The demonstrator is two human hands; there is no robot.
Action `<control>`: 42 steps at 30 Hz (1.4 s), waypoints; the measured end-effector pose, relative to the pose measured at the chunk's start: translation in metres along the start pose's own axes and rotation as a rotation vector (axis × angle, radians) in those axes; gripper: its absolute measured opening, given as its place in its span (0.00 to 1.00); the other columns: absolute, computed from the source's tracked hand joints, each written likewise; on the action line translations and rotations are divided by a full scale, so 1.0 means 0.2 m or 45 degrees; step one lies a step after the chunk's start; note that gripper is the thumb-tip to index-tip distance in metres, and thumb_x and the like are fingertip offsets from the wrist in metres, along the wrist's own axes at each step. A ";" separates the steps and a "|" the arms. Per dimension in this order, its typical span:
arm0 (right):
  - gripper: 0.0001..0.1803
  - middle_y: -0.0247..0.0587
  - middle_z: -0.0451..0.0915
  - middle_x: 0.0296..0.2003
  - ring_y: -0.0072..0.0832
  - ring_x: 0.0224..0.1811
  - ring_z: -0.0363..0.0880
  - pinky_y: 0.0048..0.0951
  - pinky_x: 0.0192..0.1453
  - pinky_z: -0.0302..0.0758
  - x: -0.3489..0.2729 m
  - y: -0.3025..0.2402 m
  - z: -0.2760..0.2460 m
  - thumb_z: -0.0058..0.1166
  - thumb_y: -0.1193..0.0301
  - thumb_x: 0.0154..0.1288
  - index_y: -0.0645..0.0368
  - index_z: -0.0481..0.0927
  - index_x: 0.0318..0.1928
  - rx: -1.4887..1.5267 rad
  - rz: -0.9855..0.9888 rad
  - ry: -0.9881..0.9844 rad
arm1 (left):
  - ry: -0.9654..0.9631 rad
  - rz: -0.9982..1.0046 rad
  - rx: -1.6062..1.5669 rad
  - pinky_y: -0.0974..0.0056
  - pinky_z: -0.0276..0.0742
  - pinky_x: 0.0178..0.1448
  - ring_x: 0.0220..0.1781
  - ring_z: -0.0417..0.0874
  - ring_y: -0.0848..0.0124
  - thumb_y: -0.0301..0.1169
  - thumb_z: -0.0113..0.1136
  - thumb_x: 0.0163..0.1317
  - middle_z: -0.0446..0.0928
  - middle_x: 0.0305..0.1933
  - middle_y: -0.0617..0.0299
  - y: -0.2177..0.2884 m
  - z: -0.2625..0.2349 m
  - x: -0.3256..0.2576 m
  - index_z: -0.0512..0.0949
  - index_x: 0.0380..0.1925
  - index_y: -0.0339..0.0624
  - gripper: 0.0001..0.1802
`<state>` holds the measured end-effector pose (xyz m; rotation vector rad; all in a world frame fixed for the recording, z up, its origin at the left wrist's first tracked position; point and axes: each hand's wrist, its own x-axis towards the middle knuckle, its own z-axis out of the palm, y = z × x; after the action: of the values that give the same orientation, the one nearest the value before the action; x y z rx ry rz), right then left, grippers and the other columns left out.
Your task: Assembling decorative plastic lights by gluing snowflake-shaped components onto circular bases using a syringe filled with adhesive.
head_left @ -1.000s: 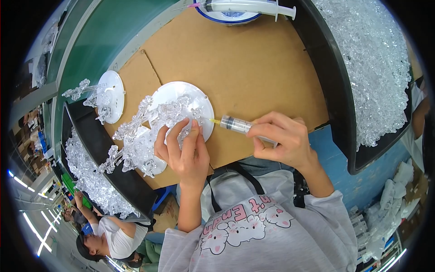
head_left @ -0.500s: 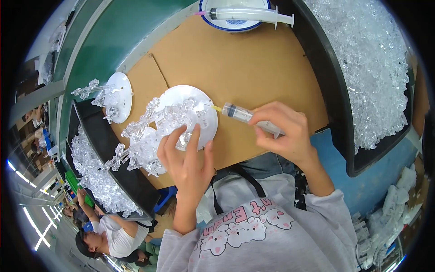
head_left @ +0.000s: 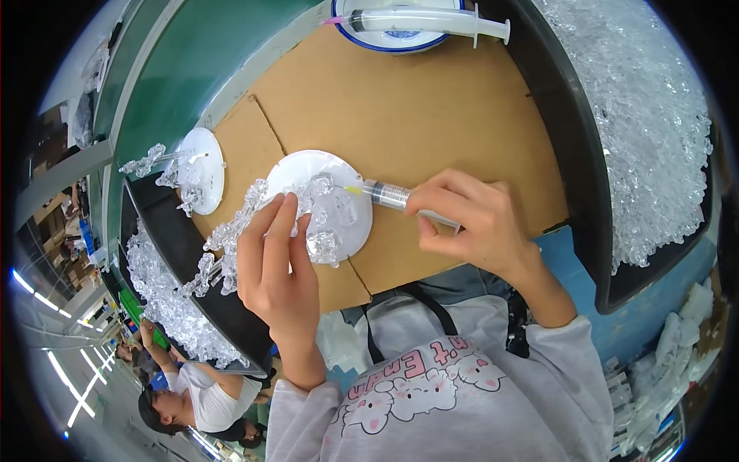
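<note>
My right hand (head_left: 469,227) is closed round a clear syringe (head_left: 389,195) with a yellow needle hub. Its needle points left, close to a clear plastic piece (head_left: 318,187) over a white round plate (head_left: 352,231); whether they touch I cannot tell. My left hand (head_left: 279,281) has its fingers drawn together at the clear pieces on the plate's left side, pinching one whose exact shape is hidden. Another clear piece (head_left: 323,246) lies on the plate's near part. Further clear ornate pieces (head_left: 223,235) spread left from the plate.
At the far edge, a larger syringe (head_left: 408,21) rests across a blue-rimmed bowl (head_left: 396,46). Black bins of clear pieces flank the cardboard (head_left: 431,108), one right (head_left: 654,146), one left (head_left: 173,300). A second white plate (head_left: 212,181) stands far left. Another person (head_left: 208,396) sits beyond.
My left hand has shifted left, and its spread fingers have come together. My right hand and the syringe have moved slightly left, bringing the needle over the plate's clear piece.
</note>
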<state>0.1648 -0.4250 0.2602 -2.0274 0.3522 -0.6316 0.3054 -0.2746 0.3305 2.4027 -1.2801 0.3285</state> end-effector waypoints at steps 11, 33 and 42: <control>0.14 0.30 0.78 0.26 0.20 0.19 0.74 0.20 0.18 0.68 0.01 0.01 0.01 0.60 0.81 0.37 0.53 0.81 0.29 -0.014 -0.051 0.019 | -0.017 -0.056 0.007 0.67 0.78 0.42 0.39 0.83 0.65 0.16 0.65 0.48 0.81 0.39 0.56 0.02 -0.01 0.01 0.82 0.39 0.38 0.16; 0.12 0.30 0.77 0.25 0.20 0.19 0.74 0.20 0.19 0.68 0.00 0.00 0.00 0.61 0.80 0.35 0.54 0.79 0.26 -0.013 -0.027 0.019 | -0.062 -0.040 0.022 0.67 0.77 0.43 0.39 0.83 0.66 0.16 0.65 0.48 0.82 0.39 0.57 0.03 -0.02 0.02 0.83 0.38 0.39 0.15; 0.12 0.31 0.77 0.25 0.19 0.19 0.73 0.20 0.18 0.67 0.00 0.02 0.00 0.60 0.81 0.35 0.54 0.79 0.25 -0.023 -0.044 0.030 | -0.072 -0.030 0.033 0.66 0.77 0.42 0.39 0.83 0.67 0.16 0.65 0.48 0.82 0.39 0.57 0.03 -0.01 0.04 0.83 0.39 0.39 0.15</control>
<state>0.1646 -0.4269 0.2567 -2.0485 0.3382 -0.6763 0.3041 -0.2829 0.3365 2.4638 -1.2779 0.2735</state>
